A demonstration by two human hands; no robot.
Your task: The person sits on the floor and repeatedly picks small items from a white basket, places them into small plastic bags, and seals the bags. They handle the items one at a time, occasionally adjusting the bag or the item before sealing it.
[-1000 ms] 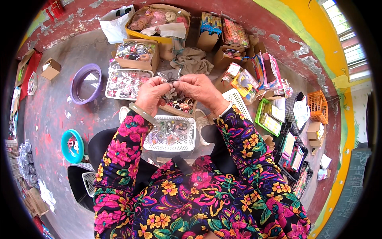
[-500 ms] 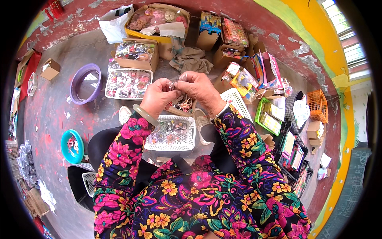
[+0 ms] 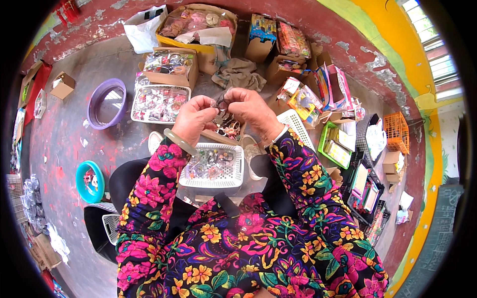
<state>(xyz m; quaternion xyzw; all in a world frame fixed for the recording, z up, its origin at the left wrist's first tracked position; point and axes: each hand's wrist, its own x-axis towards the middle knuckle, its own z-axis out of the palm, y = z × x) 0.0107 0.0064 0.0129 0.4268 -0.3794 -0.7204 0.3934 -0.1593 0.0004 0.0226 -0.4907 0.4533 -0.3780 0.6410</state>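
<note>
My left hand [image 3: 195, 120] and my right hand [image 3: 253, 111] are raised close together, thumbs and fingers pinched. Between them is a small dark loop [image 3: 221, 105], perhaps a hair tie, with a shiny bit at the left fingertips; its details are too small to tell. Just beyond and below the fingers, a cardboard box [image 3: 222, 138] holds small colourful pieces, partly hidden by my hands. Nearer to me, between my feet, stands a white perforated basket [image 3: 212, 183] with small clear-wrapped items and dark loops in it.
Left of my hands stands a white basket [image 3: 133, 115] of packaged trinkets, beside a purple basin [image 3: 91, 110]. A teal basin [image 3: 79, 185] lies nearer. Cartons [image 3: 171, 79] of goods line the far wall. At right are a green basket [image 3: 324, 135] and an orange crate [image 3: 396, 131].
My hands have moved slightly apart at the fingertips, and the dark loop now shows between them. The white basket between my feet looks nearly unchanged.
</note>
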